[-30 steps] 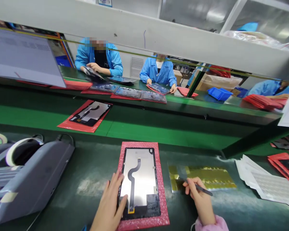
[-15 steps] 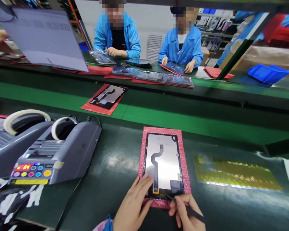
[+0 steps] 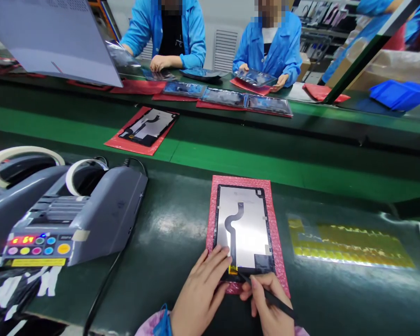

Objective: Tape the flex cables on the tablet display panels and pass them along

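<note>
A tablet panel (image 3: 245, 226) with a silvery back and a curved dark flex cable lies on a pink bubble-wrap pad (image 3: 276, 233) on the dark green bench. My left hand (image 3: 203, 291) rests with fingers stretched flat on the panel's near left corner. My right hand (image 3: 266, 303) is closed on dark tweezers (image 3: 266, 294), whose tip touches a small yellow tab (image 3: 233, 269) at the cable's near end.
A grey tape dispenser (image 3: 80, 219) with coloured buttons stands at the left, a second one behind it. A yellow tape sheet (image 3: 350, 242) lies to the right. Another panel on a red pad (image 3: 142, 130) sits on the green belt. Two people in blue coats work across the line.
My right hand brought the tweezers from the yellow sheet at the right over to the panel's near end. The left hand stayed on the panel's corner. The view shifted left and down.
</note>
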`<action>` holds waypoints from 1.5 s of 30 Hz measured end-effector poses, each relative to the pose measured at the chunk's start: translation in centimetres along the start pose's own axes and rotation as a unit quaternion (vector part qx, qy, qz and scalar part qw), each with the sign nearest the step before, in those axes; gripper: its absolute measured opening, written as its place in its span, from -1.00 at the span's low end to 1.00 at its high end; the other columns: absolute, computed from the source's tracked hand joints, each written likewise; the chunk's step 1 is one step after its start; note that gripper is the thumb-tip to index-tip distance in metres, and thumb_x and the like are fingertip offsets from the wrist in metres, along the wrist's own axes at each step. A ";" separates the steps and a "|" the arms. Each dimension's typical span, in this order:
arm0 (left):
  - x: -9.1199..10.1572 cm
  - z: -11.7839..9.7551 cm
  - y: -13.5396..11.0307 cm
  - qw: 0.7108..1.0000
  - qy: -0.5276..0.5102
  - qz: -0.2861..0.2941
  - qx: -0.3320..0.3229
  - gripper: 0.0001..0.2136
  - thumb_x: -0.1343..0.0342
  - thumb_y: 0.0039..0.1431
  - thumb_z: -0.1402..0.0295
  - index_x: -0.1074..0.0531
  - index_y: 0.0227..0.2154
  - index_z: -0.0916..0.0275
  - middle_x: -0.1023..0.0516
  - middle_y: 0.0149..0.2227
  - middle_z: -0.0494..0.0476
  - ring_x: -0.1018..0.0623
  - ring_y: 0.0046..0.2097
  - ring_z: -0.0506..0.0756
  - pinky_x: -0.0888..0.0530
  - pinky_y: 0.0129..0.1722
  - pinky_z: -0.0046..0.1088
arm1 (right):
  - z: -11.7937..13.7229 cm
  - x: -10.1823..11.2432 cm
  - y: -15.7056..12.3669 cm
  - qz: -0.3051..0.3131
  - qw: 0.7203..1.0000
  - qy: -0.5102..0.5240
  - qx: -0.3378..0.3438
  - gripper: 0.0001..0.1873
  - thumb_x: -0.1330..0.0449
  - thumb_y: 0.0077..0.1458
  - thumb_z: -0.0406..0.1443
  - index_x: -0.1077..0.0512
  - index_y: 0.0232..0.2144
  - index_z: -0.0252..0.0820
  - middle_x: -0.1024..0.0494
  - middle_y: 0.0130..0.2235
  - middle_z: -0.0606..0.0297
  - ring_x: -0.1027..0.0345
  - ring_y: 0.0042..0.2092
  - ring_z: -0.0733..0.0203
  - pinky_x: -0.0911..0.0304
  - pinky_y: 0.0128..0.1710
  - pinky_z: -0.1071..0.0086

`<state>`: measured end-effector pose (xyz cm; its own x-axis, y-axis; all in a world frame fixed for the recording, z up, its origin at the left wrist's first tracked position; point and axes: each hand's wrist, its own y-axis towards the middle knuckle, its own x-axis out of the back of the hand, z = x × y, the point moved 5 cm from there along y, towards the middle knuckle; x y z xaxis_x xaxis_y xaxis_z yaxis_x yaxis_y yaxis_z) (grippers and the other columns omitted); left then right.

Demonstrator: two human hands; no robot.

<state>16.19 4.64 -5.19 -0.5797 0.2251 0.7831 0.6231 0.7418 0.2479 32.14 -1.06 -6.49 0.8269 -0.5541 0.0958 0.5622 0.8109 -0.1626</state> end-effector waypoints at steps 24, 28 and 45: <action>0.3 -0.1 0.3 1.000 0.021 -0.007 -0.005 -0.63 0.05 0.38 0.52 -0.30 0.21 0.21 -0.42 0.28 0.27 -0.40 0.31 0.20 -0.40 0.26 -0.03 | -2.2 1.0 0.5 0.084 0.993 -0.059 0.062 -0.74 -0.22 0.27 -0.14 -0.48 -0.42 -0.13 -0.63 -0.51 0.29 -0.38 -0.65 0.30 -0.32 -0.66 0.49; 0.3 -0.2 0.2 1.000 0.022 -0.014 -0.010 -0.65 0.06 0.39 0.52 -0.33 0.18 0.22 -0.43 0.26 0.27 -0.40 0.31 0.20 -0.40 0.26 -0.02 | -2.1 1.0 0.5 0.086 0.992 -0.065 0.059 -0.75 -0.22 0.27 -0.15 -0.47 -0.42 -0.13 -0.63 -0.51 0.29 -0.38 -0.65 0.31 -0.33 -0.66 0.50; 0.0 -0.6 0.5 0.998 0.051 0.019 -0.023 -0.64 0.04 0.32 0.59 -0.51 0.06 0.19 -0.40 0.28 0.32 -0.39 0.31 0.29 -0.44 0.22 0.01 | -1.3 1.6 0.3 0.007 1.000 -0.024 0.019 -0.67 -0.24 0.24 -0.05 -0.43 -0.43 -0.14 -0.59 -0.54 0.31 -0.32 -0.68 0.33 -0.29 -0.69 0.48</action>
<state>16.77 4.63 -4.74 -0.4991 0.1854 0.8465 0.6693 0.7029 0.2407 33.64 -1.97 -7.70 0.8336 -0.5341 0.1409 0.5502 0.8252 -0.1275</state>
